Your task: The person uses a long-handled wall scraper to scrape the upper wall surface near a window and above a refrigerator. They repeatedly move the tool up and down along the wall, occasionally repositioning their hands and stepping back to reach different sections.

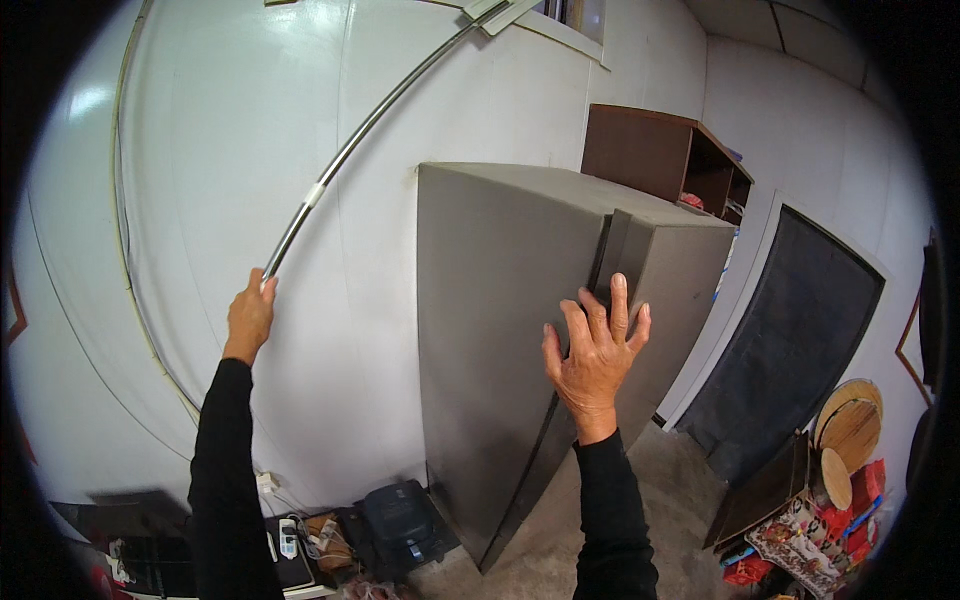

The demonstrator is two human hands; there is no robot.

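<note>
My left hand (251, 318) is closed round the lower end of a long metal pole (338, 165). The pole slants up and right to a flat pale head, like a flat mop's (497, 14), cut off by the top of the picture. That head is at the wall beside a window frame. My right hand (595, 365) has its fingers spread and holds nothing. It is in front of the door edge of a tall grey cabinet, perhaps a refrigerator (505, 300); whether it touches the edge I cannot tell.
A brown wooden shelf unit (640, 150) stands behind the grey cabinet. To the right are a dark door (790, 330), round wooden boards (850, 430) and a colourful pile (800, 545). A black bag (400, 520) and a power strip (289, 538) lie low at left.
</note>
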